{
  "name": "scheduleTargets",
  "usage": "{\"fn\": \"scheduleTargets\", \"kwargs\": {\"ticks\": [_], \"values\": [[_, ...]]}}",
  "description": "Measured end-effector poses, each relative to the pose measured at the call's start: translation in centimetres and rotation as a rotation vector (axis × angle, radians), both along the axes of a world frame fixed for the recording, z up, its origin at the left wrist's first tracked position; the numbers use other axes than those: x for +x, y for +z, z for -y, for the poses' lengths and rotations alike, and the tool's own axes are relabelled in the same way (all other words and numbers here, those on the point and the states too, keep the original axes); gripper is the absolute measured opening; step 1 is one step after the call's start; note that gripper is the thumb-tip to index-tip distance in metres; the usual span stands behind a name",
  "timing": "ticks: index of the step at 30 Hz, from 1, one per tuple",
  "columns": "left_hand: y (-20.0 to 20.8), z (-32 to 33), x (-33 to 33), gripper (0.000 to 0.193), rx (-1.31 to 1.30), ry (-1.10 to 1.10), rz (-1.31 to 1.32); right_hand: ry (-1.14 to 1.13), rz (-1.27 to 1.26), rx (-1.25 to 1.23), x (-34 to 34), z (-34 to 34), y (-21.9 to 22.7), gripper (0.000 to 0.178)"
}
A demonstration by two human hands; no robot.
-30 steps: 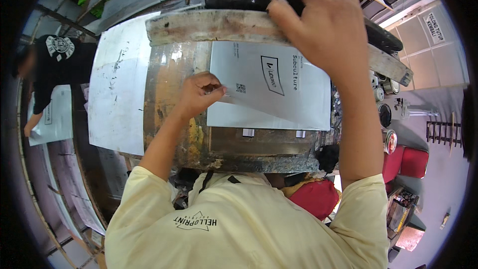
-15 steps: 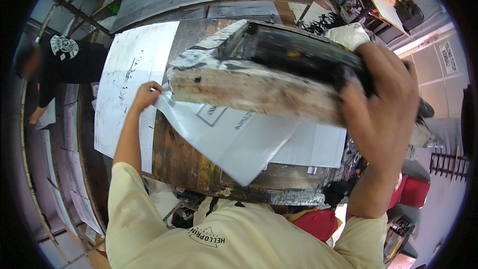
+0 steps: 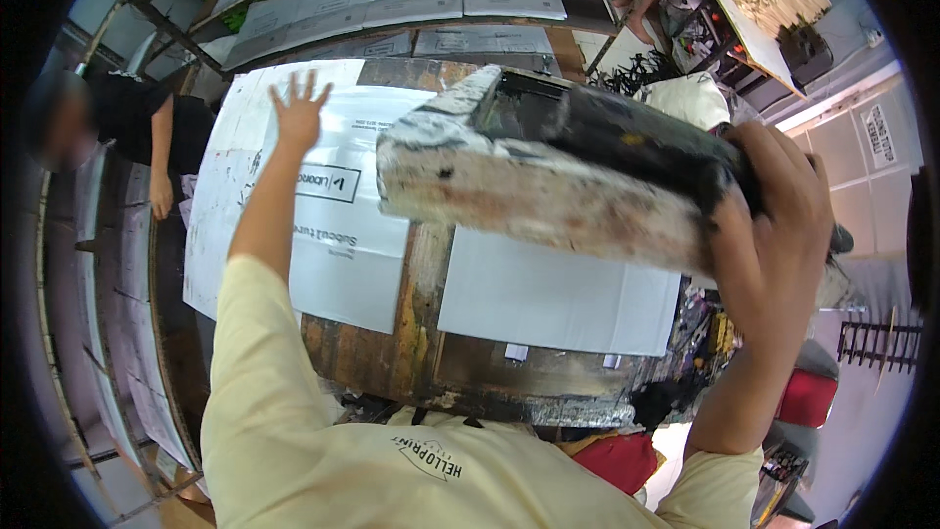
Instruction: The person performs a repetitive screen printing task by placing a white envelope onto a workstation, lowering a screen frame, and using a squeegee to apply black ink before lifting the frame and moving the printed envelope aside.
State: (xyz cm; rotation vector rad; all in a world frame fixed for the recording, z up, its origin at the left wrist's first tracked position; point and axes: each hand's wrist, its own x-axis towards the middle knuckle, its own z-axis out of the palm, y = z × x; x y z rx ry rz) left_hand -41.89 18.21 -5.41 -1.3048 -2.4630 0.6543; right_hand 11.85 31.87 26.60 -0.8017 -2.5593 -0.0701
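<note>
- In the head view, the left hand is flat with fingers spread and grips nothing; it is over the far part of the printed sheet, probably to smooth or steady it, though contact there cannot be told
- The right hand is closed on the right end of the frame, thumb against the near rail and fingers by the black bar, a hold that seems meant to keep the frame up and the bar from sliding
- The printed sheet lies left of the frame, partly on a large white board and partly on the bench, perhaps set aside there to keep it out from under the frame
- The blank sheet lies on the bench partly beneath the raised frame, near two pale tabs that may mark its place
- Materials: the frame looks like thick, worn wood, streaked with white and stained dark; the bar is long, black and blocky, with a yellowish spot
- Both sheets are rectangular, silvery white and slightly glossy, like thin plastic; the bench is rough, brown and paint-crusted
</note>
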Motion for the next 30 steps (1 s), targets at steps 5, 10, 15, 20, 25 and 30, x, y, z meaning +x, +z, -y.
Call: {"fn": "scheduleTargets", "kwargs": {"ticks": [5,10,15,20,25,30], "values": [[6.2,5.0,24.8,0.09,0.828,-0.162,1.438,-0.065,-0.099,0.022,1.7,2.1,-2.8,0.053],[14.2,12.2,38.4,0.093,1.122,0.096,2.034,0.085,0.157,-0.081,6.8,8.0,-11.3,0.055],[-1.5,17.9,39.9,0.105,0.716,0.254,1.61,0.09,0.349,-0.388,11.1,12.1,-23.9,0.035],[-7.1,19.0,41.0,0.117,0.648,-0.005,1.059,0.093,0.288,-0.463,12.1,15.7,-33.3,0.047],[-8.2,19.3,40.8,0.12,0.493,0.014,0.992,0.118,0.267,-0.363,9.7,12.9,-36.1,0.053],[-8.6,20.3,40.4,0.126,0.477,0.029,1.066,0.107,0.195,-0.227,1.4,-0.3,-38.0,0.053]]}}
